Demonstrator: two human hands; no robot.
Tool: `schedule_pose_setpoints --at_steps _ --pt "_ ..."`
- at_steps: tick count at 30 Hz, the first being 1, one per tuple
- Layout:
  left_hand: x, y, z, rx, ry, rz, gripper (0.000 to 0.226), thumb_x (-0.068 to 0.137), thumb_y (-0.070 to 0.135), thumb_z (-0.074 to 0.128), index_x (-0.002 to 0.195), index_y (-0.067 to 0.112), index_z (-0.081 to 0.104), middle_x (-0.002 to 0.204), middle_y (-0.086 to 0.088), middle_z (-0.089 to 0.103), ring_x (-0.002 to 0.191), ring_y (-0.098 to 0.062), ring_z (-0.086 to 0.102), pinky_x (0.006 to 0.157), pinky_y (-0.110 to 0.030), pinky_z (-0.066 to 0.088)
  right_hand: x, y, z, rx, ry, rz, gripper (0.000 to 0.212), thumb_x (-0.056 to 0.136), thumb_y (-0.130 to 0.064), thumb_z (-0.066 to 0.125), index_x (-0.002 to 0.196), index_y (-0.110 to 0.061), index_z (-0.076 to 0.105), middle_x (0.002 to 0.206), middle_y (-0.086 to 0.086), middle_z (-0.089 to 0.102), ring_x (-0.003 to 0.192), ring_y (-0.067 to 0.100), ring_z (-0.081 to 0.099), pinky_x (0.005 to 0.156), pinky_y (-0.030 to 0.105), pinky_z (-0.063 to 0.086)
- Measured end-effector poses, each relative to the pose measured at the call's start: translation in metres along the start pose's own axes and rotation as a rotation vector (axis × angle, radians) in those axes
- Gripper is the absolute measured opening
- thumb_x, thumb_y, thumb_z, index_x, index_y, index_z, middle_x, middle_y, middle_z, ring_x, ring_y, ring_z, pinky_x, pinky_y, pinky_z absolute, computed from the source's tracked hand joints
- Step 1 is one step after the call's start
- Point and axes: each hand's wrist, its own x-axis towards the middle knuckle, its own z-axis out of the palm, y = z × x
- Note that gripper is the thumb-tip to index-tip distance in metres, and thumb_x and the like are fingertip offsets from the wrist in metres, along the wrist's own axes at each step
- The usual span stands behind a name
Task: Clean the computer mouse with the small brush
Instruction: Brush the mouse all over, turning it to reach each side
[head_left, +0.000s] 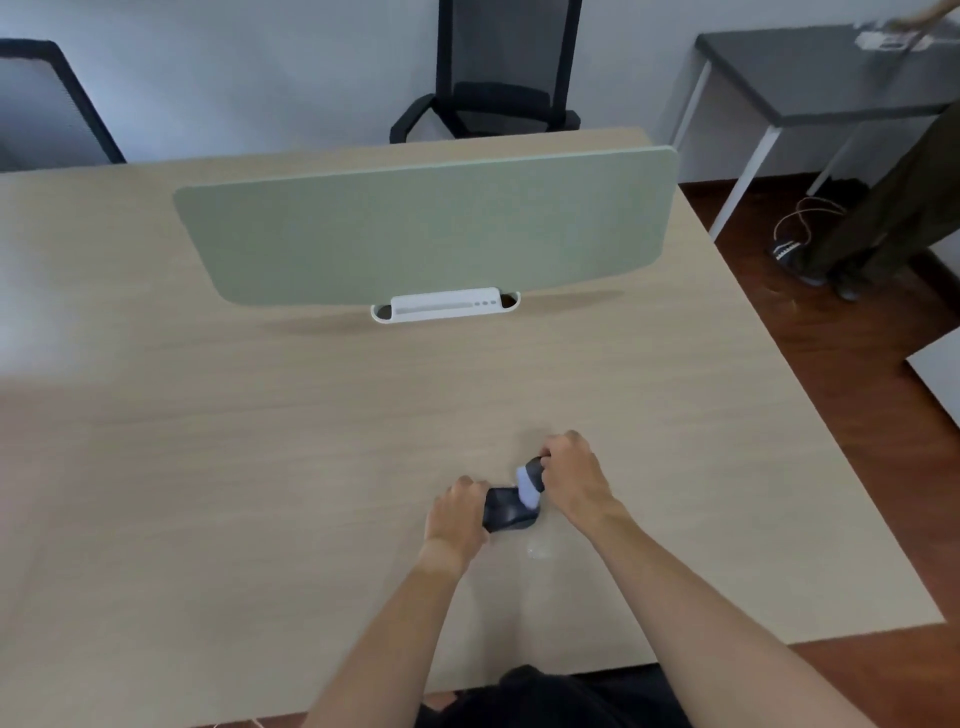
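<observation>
Mouse (506, 512) sits dark on the tabletop (260, 441), well in front of the green divider panel (426, 228), with the left hand (457, 517) clamped on its near-left end and the right hand (569, 475) closed round the small brush (529, 486), pale bristles pressed on its far-right top. Best play from here, I'd say: hold the body pinned, use short light strokes toward its edge, and work the seams so the dust falls off.
</observation>
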Motion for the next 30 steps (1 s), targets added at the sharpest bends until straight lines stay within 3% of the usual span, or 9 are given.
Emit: schedule_pose_setpoints --at_steps 3,6,9,13,17,19,24,27,30 --pt "0.0 0.002 0.001 -0.011 -0.003 -0.034 0.034 0.079 0.006 0.064 0.111 0.016 0.058 0.111 -0.008 0.057 0.098 -0.032 0.061 0.081 -0.037 0.049 0.003 -0.008 -0.001 0.143 -0.081 -0.035 0.02 0.087 0.0 0.05 0.08 0.011 0.066 0.09 0.026 0.067 0.082 0.039 0.061 0.065 0.035 0.046" --pt "0.001 0.003 0.0 0.0 0.002 -0.036 0.037 0.078 0.005 0.066 0.113 0.017 0.059 0.112 -0.007 0.059 0.1 -0.03 0.061 0.083 -0.036 0.048 0.002 0.0 -0.003 0.174 -0.228 -0.046 0.019 0.087 -0.002 0.056 0.092 0.005 0.073 0.098 0.021 0.07 0.089 0.032 0.065 0.076 0.032 0.051" --pt "0.0 0.005 -0.003 0.005 -0.009 -0.033 0.046 0.076 0.005 0.07 0.118 0.021 0.059 0.113 -0.005 0.058 0.105 -0.029 0.06 0.086 -0.037 0.048 0.006 0.022 -0.012 0.053 -0.225 0.004 0.019 0.084 -0.002 0.056 0.092 -0.001 0.074 0.104 0.019 0.068 0.091 0.032 0.066 0.078 0.033 0.053" --pt "-0.007 0.008 0.001 -0.013 0.013 -0.039 0.051 0.077 0.001 0.06 0.122 0.025 0.053 0.118 -0.004 0.054 0.111 -0.029 0.057 0.091 -0.037 0.047 0.006 0.032 -0.023 0.024 -0.189 0.065 0.022 0.08 0.0 0.047 0.072 -0.002 0.068 0.09 0.017 0.066 0.08 0.032 0.063 0.068 0.034 0.05" --pt "-0.022 0.025 0.01 -0.149 0.038 -0.223 0.087 0.062 0.043 0.077 0.134 0.025 0.031 0.125 -0.002 0.036 0.115 -0.026 0.046 0.094 -0.036 0.043 0.002 0.018 -0.015 0.18 -0.179 0.011 0.033 0.084 -0.005 0.052 0.052 -0.01 0.047 0.06 0.009 0.049 0.06 0.022 0.04 0.051 0.029 0.031" --pt "-0.028 0.035 0.013 -0.288 0.097 -0.333 0.091 0.056 0.058 0.077 0.126 0.019 0.034 0.117 -0.002 0.038 0.11 -0.026 0.045 0.088 -0.034 0.045 -0.003 0.013 -0.007 0.221 -0.21 -0.009 0.029 0.086 -0.008 0.055 0.057 -0.006 0.055 0.063 0.008 0.054 0.061 0.02 0.044 0.052 0.027 0.034" --pt "-0.027 0.039 0.017 -0.366 0.132 -0.343 0.099 0.065 0.046 0.081 0.139 0.01 0.027 0.123 -0.005 0.043 0.118 -0.025 0.045 0.091 -0.034 0.048 -0.008 0.019 -0.004 -0.039 -0.231 -0.031 0.021 0.092 -0.023 0.056 0.077 -0.009 0.059 0.088 0.011 0.06 0.075 0.029 0.053 0.063 0.031 0.04" --pt "-0.029 0.035 0.015 -0.276 0.119 -0.359 0.096 0.063 0.05 0.08 0.137 0.014 0.03 0.124 -0.003 0.045 0.118 -0.023 0.046 0.093 -0.032 0.045 -0.005 0.016 -0.01 -0.128 -0.178 -0.035 0.023 0.094 -0.022 0.052 0.074 -0.011 0.05 0.086 0.007 0.053 0.072 0.029 0.05 0.06 0.03 0.036" --pt "-0.03 0.041 0.012 -0.35 0.133 -0.433 0.093 0.057 0.063 0.075 0.126 0.016 0.036 0.118 -0.002 0.044 0.114 -0.024 0.045 0.089 -0.032 0.043 0.0 0.008 -0.007 0.039 -0.204 0.004 0.026 0.086 -0.019 0.051 0.062 -0.012 0.042 0.076 0.007 0.049 0.063 0.026 0.043 0.053 0.028 0.031"
